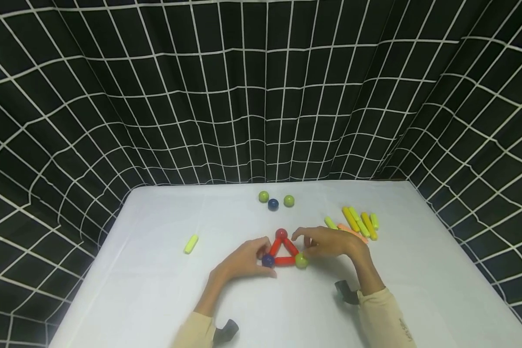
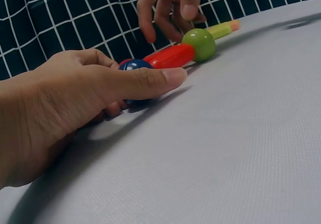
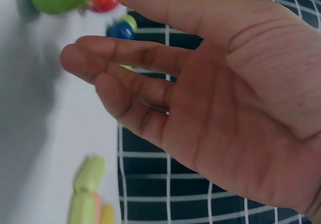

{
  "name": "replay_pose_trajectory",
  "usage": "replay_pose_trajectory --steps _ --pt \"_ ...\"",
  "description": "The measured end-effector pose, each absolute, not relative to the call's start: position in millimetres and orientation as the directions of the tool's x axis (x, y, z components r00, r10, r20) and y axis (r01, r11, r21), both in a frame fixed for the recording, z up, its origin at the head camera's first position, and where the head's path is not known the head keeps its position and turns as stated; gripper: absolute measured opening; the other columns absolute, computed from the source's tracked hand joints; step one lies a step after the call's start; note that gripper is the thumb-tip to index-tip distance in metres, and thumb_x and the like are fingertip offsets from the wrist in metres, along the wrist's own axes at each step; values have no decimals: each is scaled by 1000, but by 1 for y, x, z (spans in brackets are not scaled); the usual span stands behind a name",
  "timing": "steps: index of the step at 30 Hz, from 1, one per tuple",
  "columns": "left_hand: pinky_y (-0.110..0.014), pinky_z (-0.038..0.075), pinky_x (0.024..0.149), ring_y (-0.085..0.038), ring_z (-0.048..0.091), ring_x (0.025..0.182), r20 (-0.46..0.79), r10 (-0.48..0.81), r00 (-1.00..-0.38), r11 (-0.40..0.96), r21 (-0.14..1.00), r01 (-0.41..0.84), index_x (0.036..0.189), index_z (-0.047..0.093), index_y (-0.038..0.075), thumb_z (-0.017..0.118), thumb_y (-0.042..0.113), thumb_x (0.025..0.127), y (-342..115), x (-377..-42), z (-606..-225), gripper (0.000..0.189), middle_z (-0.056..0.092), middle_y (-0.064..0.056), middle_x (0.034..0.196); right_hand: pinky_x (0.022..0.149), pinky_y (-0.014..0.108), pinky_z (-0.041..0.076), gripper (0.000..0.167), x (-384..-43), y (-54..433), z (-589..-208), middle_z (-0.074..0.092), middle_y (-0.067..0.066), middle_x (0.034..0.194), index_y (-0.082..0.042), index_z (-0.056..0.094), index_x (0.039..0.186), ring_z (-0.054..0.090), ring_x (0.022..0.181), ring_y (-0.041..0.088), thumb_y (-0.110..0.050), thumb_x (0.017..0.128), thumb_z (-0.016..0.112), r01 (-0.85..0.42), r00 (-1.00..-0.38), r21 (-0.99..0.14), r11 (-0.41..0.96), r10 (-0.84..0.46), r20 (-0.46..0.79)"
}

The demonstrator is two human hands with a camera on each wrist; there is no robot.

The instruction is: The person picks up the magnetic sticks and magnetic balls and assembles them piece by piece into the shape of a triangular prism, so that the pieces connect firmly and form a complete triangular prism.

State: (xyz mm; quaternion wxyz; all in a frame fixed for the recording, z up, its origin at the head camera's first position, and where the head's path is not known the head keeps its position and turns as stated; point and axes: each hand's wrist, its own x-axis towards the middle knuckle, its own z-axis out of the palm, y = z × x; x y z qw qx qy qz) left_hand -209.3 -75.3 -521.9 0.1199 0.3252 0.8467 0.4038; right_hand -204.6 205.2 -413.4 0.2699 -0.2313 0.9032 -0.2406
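Three red rods (image 1: 284, 261) and three balls form a flat triangle on the white table. Its corners are a red ball (image 1: 281, 234) at the far end, a blue ball (image 1: 268, 261) at near left and a green ball (image 1: 301, 261) at near right. My left hand (image 1: 247, 259) holds the blue ball (image 2: 135, 65) between thumb and fingers. My right hand (image 1: 330, 241) hovers beside the green ball, its fingers loosely bent with nothing in the palm, as the right wrist view shows. Whether its thumb touches the triangle, I cannot tell.
Behind the triangle lie two loose green balls (image 1: 264, 196) and a loose blue ball (image 1: 273, 204). Several yellow, lime and orange rods (image 1: 369, 226) are grouped at the right. One lime rod (image 1: 191, 244) lies at left. A black gridded curtain (image 1: 243, 96) encloses the table.
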Motion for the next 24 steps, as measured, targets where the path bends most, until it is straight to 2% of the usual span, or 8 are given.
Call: replay_pose_trajectory --steps 4,9,11,13,16,18,20,24 --pt "-19 42 69 -2 49 75 53 635 -771 479 756 446 100 56 30 89 48 78 -75 -209 -522 43 53 12 81 95 48 57 41 -207 226 -406 71 9 117 -18 60 139 63 104 20 -13 99 68 -302 -808 -532 791 -509 -299" --pt "-19 42 69 -3 49 76 56 627 -777 487 751 446 100 55 31 88 48 79 -77 -209 -524 43 53 12 81 87 44 58 37 -214 256 -405 69 15 115 -6 60 137 65 99 25 -10 100 66 -291 -895 -515 806 -420 -152" --pt "-20 43 69 -3 49 76 52 624 -780 492 749 443 100 55 31 88 48 79 -77 -209 -525 42 53 12 81 90 50 58 37 -216 270 -406 68 23 119 0 59 137 67 103 34 -6 101 63 -258 -934 -500 827 -347 -91" --pt "-20 43 70 -3 49 76 49 621 -782 497 747 441 100 55 32 88 49 79 -78 -210 -526 43 53 12 82 97 60 55 41 -218 284 -409 64 30 129 5 56 139 66 113 46 0 99 60 -182 -970 -470 863 -237 -60" --pt "-20 42 70 -3 49 76 51 621 -783 498 745 444 100 55 32 88 49 79 -78 -210 -527 43 53 12 81 103 69 48 45 -221 306 -421 54 37 137 9 52 143 57 124 55 2 99 56 -44 -995 -409 912 -76 -64" --pt "-20 42 70 -3 49 76 53 622 -781 497 745 446 100 55 31 88 49 79 -78 -210 -528 43 53 12 81 103 72 47 47 -222 320 -430 51 40 136 8 50 145 55 124 58 0 99 55 31 -995 -358 933 -5 -99" --pt "-19 42 70 -3 49 76 54 622 -781 497 744 448 100 55 32 88 50 79 -79 -210 -529 43 53 12 81 100 74 47 47 -222 334 -439 50 42 133 7 50 146 54 121 60 -6 101 56 69 -988 -325 943 20 -152" --pt "-20 43 70 -2 49 76 47 617 -786 502 745 439 100 55 32 88 50 78 -80 -209 -530 44 53 13 82 103 76 43 48 -219 353 -449 48 45 137 8 50 145 49 128 64 -10 101 55 127 -969 -316 940 49 -244"
